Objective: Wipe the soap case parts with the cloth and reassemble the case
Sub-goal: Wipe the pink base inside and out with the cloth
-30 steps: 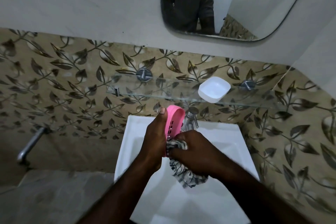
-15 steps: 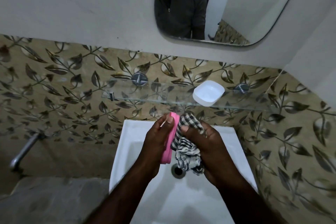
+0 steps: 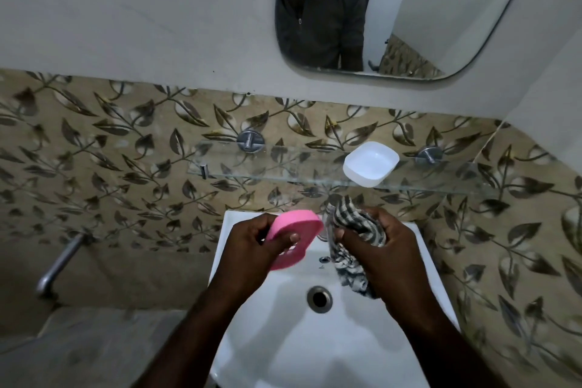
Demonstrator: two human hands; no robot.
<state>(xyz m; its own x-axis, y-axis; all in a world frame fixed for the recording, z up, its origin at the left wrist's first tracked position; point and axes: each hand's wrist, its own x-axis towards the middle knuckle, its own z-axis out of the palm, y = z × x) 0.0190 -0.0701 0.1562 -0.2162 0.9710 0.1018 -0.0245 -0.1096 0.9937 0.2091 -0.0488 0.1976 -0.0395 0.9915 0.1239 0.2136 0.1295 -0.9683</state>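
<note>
Over the sink [image 3: 283,340], grips the tilted pink oval case part [image 3: 296,228] in the left hand [image 3: 252,249], thumb [image 3: 291,238] on its face; clutches the checked cloth [image 3: 356,224] in the right hand [image 3: 381,249] beside it, white case part [image 3: 370,162] on glass shelf [image 3: 267,168] behind.

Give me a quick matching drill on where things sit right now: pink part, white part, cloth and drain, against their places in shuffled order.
Things:
1. pink part
2. white part
3. cloth
4. drain

Places:
A. on the glass shelf
B. held in the left hand
C. in the bottom of the sink
D. gripped in the right hand

Pairs: 1-B, 2-A, 3-D, 4-C.
</note>
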